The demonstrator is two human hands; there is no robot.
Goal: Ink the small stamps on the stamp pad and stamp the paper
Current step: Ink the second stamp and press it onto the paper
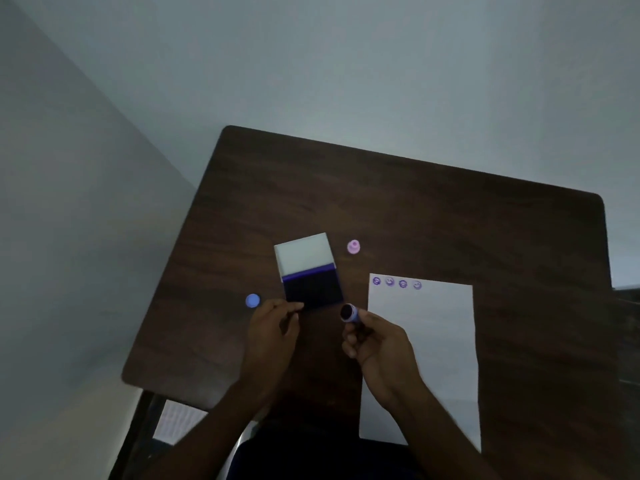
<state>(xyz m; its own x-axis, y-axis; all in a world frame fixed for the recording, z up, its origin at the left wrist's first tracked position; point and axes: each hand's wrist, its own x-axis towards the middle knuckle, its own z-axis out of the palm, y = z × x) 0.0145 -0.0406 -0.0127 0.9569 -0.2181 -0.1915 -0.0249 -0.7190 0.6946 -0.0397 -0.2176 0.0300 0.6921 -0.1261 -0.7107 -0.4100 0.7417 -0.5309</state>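
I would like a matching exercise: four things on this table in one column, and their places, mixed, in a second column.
Things:
1. blue stamp
2. pink stamp
3. purple stamp
4. stamp pad

Places:
A. held by the right hand
B. left of the left hand
C. beyond the paper
D. open, between the blue and pink stamps

Pairs: 1-B, 2-C, 3-A, 4-D

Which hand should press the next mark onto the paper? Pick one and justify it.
Right. The right hand already pinches the purple stamp, inked face showing, beside the paper with four marks. The left hand is touching the stamp pad, probably steadying it.
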